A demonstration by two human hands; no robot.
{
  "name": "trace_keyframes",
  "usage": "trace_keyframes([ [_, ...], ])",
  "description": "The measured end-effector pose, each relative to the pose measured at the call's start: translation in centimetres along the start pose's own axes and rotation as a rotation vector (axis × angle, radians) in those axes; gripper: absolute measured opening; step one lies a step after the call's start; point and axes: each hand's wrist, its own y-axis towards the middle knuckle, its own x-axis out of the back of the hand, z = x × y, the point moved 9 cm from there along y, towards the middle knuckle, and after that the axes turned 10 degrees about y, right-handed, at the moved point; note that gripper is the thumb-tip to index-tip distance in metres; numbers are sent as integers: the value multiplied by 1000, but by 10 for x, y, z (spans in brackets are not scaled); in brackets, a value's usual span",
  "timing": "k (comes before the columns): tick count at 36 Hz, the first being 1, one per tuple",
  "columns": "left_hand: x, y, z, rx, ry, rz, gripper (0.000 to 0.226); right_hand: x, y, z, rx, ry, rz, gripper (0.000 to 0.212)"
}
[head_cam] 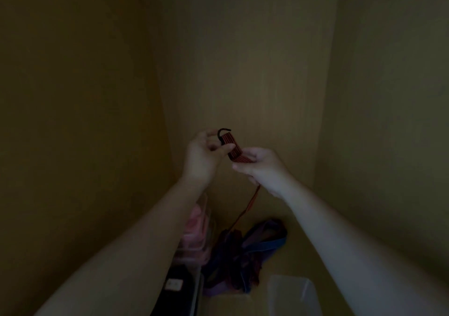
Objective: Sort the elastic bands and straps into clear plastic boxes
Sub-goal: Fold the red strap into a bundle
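Very dim shot, tan panel walls [243,60] on three sides, like the inside of a cupboard. Both bare forearms reached up the middle of the frame, hands nearly touching, well above the floor clutter. Tangled pile of straps [245,255] lay low centre: blue, purple and dark red, individual pieces hard to separate in this light. Clear box on the right [289,293] stood just beside the pile, contents not discernible. Clear box with pink stuff [196,230] sat left of the pile, partly behind the left forearm. In front of it was another box with dark contents [179,289] and a small white label. Left hand [202,156] pinched the red strap [234,151], thumb on its top face, fingers curled behind. Right hand [261,167] was clamped on the lower end of the same folded section, fingers wrapped round it. The strap was red with dark lines, held in the air between both hands. Its loose tail dropped from under the right hand down to the pile. A black hook [223,132] stuck up from the strap's top end, just above the left fingertips.
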Motion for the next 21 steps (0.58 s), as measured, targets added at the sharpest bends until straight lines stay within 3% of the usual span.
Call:
trace_keyframes([
  [4,8,26,-27,-76,-66,-9,28,1,16,29,46,-68,6,45],
  [8,22,58,-69,-187,-90,-20,29,-1,28,38,-2,-65,90,23],
  [11,17,65,-79,-272,28,43,22,1,35,38,46,-21,72,10],
  [15,12,74,-55,-234,167,64,20,11,49,56,180,-30,-38,12],
  [18,23,84,-63,-292,222,1,19,10,60,77,199,-31,15,37],
  [21,45,97,-104,-402,196,-90,22,7,72,95,167,-155,85,32],
])
